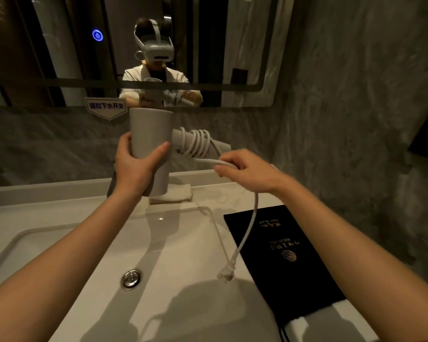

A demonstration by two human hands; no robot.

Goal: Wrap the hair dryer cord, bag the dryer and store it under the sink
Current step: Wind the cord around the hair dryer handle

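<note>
Left hand [136, 166] wraps round the smooth matte-grey barrel of the hair dryer [150, 144], held upright over the glossy white sink [67, 243]. Rubbery white cord [198, 144] coiled several turns round the handle; right hand [245, 171] pinches the slack, plug [224, 275] dangling. Flat black bag [287, 262] w/ gold print lies on the counter, right of basin.
</note>
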